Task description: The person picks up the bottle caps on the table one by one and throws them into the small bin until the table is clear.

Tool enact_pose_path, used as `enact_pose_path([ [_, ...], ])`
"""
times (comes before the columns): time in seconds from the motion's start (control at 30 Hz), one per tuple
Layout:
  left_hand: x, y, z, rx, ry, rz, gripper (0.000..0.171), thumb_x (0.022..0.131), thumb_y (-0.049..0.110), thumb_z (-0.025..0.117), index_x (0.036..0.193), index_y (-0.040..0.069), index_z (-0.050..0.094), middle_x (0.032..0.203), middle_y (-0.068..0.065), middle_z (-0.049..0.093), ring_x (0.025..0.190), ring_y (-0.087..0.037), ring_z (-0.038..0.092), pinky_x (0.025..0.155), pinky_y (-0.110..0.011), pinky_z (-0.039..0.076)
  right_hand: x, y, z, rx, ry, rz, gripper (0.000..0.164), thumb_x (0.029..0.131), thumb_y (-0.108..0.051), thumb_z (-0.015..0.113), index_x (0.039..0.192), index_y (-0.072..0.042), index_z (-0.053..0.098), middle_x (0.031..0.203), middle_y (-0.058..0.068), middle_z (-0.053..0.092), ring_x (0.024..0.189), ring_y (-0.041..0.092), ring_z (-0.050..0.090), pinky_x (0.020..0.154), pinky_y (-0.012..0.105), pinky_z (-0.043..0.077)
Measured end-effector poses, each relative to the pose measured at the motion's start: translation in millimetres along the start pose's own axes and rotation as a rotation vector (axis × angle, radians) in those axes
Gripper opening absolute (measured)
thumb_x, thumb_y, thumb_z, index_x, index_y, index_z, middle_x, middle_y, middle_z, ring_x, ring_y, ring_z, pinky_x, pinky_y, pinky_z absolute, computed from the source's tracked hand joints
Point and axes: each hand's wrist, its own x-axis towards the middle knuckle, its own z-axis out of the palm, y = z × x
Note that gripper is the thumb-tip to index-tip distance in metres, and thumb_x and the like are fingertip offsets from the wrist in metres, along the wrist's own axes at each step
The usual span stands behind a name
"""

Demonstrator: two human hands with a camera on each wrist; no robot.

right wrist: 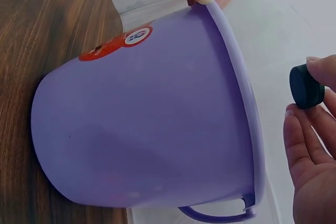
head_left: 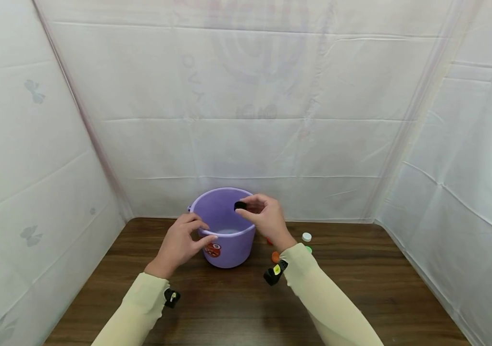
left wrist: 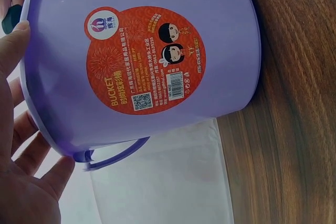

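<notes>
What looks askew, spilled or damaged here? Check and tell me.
Nothing stands out. The purple round plastic bucket stands upright without visible damage, the left hand holding its rim. The right hand holds a black ridged round cap. No spill shows on the brown wood-grain table.

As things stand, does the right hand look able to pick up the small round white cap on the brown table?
Probably not: the right hand is occupied, pinching a dark round ribbed cap above the purple plastic bucket. The white cap itself appears uncovered and nearby.
</notes>
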Motion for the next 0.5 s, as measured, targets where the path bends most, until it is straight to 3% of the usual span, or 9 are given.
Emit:
enact_pose_path([
  [0.5, 0.0, 0.2, -0.9, -0.002, -0.001, -0.001, 0.030, 0.078, 0.038, 0.090, 0.091, 0.015, 0.077, 0.095, 0.002, 0.065, 0.097, -0.019, 0.058, 0.085, -0.041, 0.054, 3.1, 3.1, 6.6, -0.010, -0.008, 0.017, 0.026, 0.082, -0.021, 0.088, 0.105, -0.016, 0.077, 0.107, 0.002, 0.078, 0.095, 0.016, 0.075, 0.085, 0.030, 0.060],
])
